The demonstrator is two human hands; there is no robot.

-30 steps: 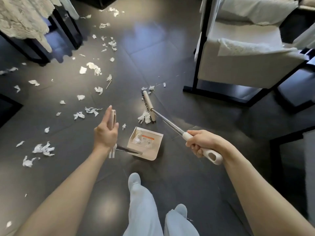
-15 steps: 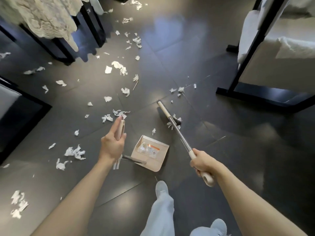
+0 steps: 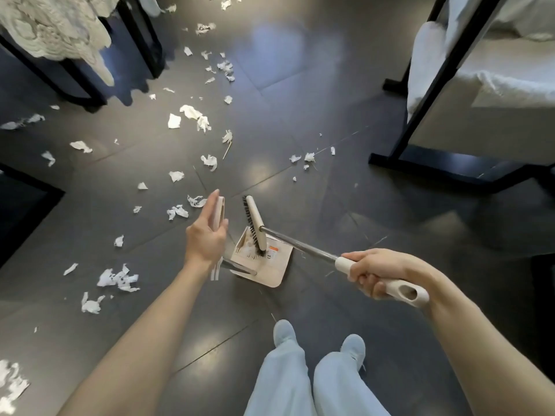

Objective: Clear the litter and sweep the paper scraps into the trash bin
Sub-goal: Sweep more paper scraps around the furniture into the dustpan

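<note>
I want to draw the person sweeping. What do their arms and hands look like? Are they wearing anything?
No sleeves show: the left arm and right arm are bare to the picture's edge. The left hand and right hand have no gloves, rings, watch or bracelet that I can see. Lower down are pale blue trousers and pale blue footwear.

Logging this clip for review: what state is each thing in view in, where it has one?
dustpan, resting on the floor, some scraps inside.
broom, head tilted over the dustpan, bristles reaching into it.
left hand, holds the dustpan's handle.
right hand, grips the broom's handle.
paper scraps, many scattered on the floor, unswept.
</note>
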